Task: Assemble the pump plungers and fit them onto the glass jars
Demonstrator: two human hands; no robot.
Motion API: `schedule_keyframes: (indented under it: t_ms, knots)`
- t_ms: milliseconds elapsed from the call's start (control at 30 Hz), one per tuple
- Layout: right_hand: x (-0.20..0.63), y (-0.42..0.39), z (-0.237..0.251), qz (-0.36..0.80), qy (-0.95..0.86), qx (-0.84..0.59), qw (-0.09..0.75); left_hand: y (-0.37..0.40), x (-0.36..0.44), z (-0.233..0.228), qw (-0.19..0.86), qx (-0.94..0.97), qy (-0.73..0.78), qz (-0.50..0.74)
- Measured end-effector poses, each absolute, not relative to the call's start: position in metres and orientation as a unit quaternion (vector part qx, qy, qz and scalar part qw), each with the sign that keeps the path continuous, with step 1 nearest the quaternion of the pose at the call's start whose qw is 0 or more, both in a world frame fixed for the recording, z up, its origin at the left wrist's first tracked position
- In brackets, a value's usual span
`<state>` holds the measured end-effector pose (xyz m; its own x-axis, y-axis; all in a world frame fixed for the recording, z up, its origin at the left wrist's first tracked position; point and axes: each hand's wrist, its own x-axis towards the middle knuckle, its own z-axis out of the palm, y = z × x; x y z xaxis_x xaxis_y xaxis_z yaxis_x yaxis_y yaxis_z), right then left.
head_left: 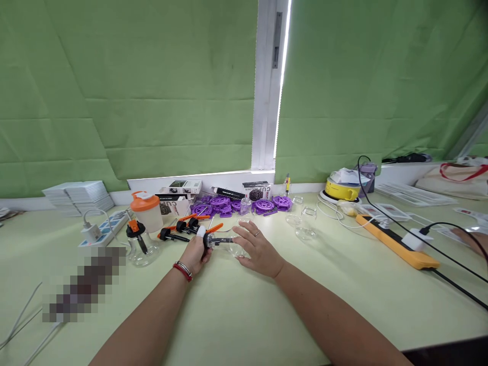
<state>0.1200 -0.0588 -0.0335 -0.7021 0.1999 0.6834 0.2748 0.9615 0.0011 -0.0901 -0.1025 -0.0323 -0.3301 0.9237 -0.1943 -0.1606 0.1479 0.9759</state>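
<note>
Left hand (pixel 196 252) is closed around the black pump cap (pixel 208 239) of a clear glass bottle (pixel 227 245) lying on its side on the pale green table (pixel 267 305); right hand (pixel 256 249) rests open, fingers spread, against the bottle's body. Just behind the bottle lie purple plastic reels (pixel 224 205) and a boxed item (pixel 256 190) printed "CUP HOLDER". Left of the bottle stands an orange-lidded shaker cup (pixel 147 211).

I see a clear, glossy glass bottle (pixel 227 246) with black plastic cap (pixel 208 240); matt pale-green table (pixel 244 310); purple plastic discs (pixel 221 204); creased green cloth curtain (pixel 152 86); far-left stacked paper (pixel 78 195).
</note>
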Motion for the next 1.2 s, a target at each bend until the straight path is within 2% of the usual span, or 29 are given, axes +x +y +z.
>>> schedule_keyframes:
  t_ms: [300,467,833,1000,1200]
  knots:
    - [0.125,-0.054,-0.037,0.087,-0.892,-0.162,0.413,-0.103,-0.083,-0.036,0.425,0.347,0.602,0.58]
    - [0.126,-0.052,-0.042,0.247,-0.848,-0.242,0.401,-0.101,-0.078,-0.039,0.402,0.35,0.612,0.584]
    - [0.117,-0.045,-0.05,0.55,-0.679,-0.319,0.366,-0.109,-0.064,-0.031,0.354,0.413,0.593,0.594]
    - [0.115,-0.043,-0.055,0.611,-0.626,-0.346,0.34,-0.11,-0.064,-0.035,0.349,0.466,0.573,0.577]
    - [0.121,-0.045,-0.048,0.624,-0.631,-0.317,0.334,-0.106,-0.068,-0.036,0.348,0.448,0.576,0.589]
